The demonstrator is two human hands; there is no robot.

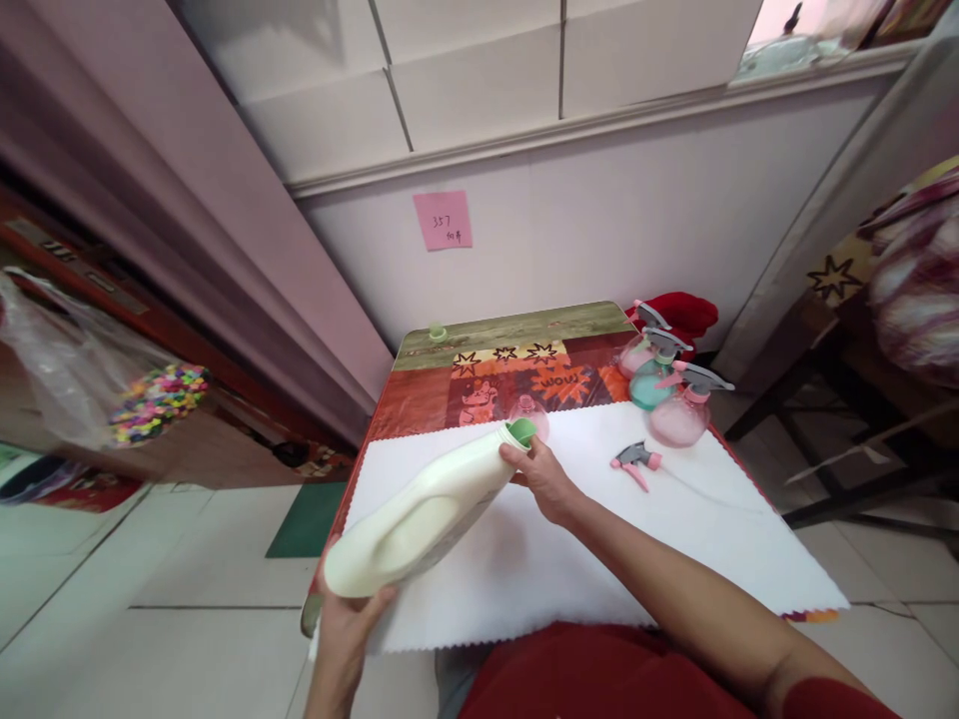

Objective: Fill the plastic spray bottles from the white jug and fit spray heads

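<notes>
A large cream-white jug [420, 509] with a green spout [522, 431] is tilted above the white mat [599, 559], its mouth up and to the right. My left hand [352, 619] is closed around the jug's base at the lower left. Near the mouth, my right hand [543, 479] grips the neck. Just beyond the spout stands a clear pink bottle [530, 411] without a spray top, partly hidden by the jug. Whether anything flows from the spout cannot be made out. To the right of my right hand, a pink and grey spray head [636, 461] with a thin tube lies on the mat.
Several spray bottles, among them a pink one [678, 419] and a teal one [645, 384], stand at the table's right side. A small green cap [438, 334] sits at the back left. Behind the table is a wall with a pink note [444, 221]. A red cloth item [685, 315] lies at the back right.
</notes>
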